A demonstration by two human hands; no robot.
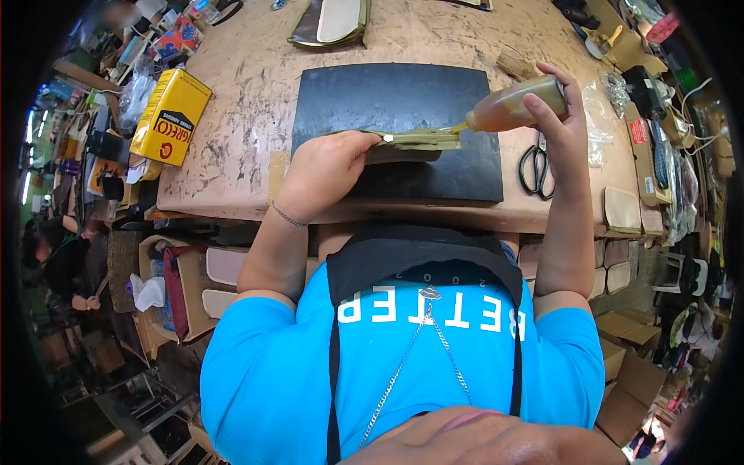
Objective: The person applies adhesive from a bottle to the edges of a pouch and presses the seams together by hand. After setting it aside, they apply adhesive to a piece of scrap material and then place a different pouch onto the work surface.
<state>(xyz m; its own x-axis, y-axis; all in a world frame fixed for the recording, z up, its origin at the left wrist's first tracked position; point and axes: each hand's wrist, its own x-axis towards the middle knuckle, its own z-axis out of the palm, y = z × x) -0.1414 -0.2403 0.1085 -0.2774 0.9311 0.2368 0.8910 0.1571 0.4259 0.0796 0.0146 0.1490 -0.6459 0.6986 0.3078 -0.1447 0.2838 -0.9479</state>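
Note:
A black mat (387, 93) lies on the worn tabletop. Over it, my left hand (329, 167) is closed on the left end of an olive-green layered piece (422, 140), held with its edge facing up. My right hand (562, 116) grips a squeeze bottle (511, 106) of brownish liquid, tilted so its yellowish nozzle points left. The nozzle tip is at the right end of the green piece's upper edge; whether it touches cannot be told. Black-handled scissors (536, 169) lie right of the mat, below my right hand.
A yellow can (171, 118) stands on the left of the table (240, 85). Another olive piece with a pale panel (333, 22) lies beyond the mat. Tools and plastic bags crowd the right edge. At far left, part of another person (66, 256) shows.

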